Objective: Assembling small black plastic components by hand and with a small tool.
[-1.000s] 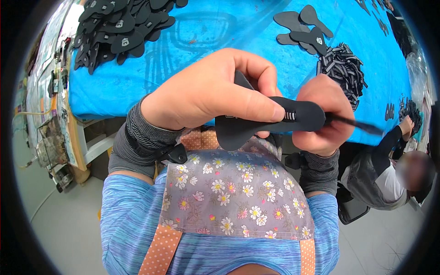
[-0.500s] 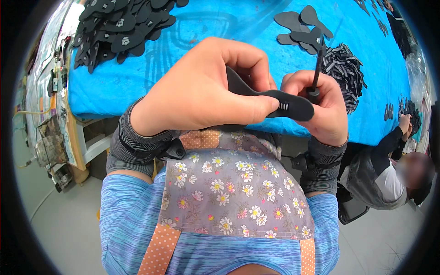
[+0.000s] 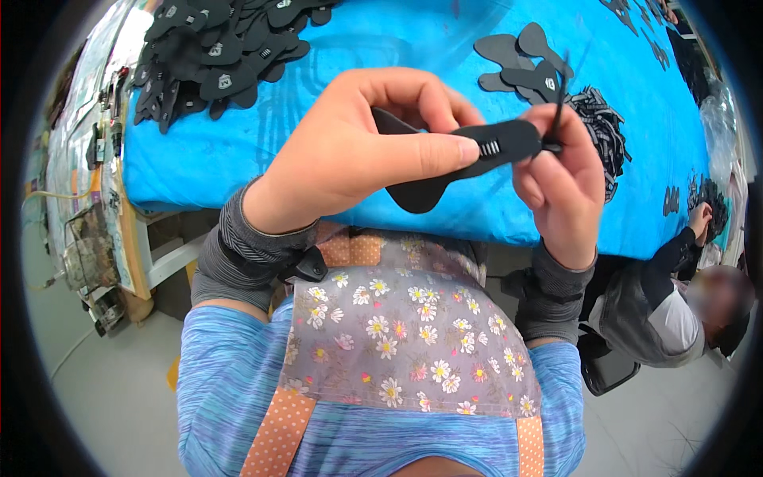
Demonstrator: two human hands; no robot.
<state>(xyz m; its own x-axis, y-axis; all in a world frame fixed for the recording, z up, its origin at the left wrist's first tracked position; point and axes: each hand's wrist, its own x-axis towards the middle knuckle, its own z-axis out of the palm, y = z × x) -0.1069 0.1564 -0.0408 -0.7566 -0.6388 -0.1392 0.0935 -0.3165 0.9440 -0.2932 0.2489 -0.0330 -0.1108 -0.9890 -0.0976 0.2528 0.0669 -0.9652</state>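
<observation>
My left hand [image 3: 358, 151] is closed on a flat black lobed pad [image 3: 520, 139], its thumb pressed beside a small ribbed strip [image 3: 489, 149] set in the narrow end. One wider lobe of the pad hangs below the thumb. At the pad's right tip, my right hand [image 3: 566, 187] has its fingers curled round a thin dark tool [image 3: 561, 99] whose shaft points up and away; its exact kind is unclear. Whether the right fingers also touch the pad cannot be made out.
A heap of similar black pads [image 3: 226, 56] lies at the far left of the blue-covered table [image 3: 318, 103]. Several loose pads [image 3: 509, 56] and a pile of small ribbed strips [image 3: 608, 131] lie to the right. A co-worker [image 3: 652, 310] sits at the right edge.
The pad has been lifted and tilted, its right end now higher and its lower lobe in sight. My right hand has turned, and the tool has shifted with it.
</observation>
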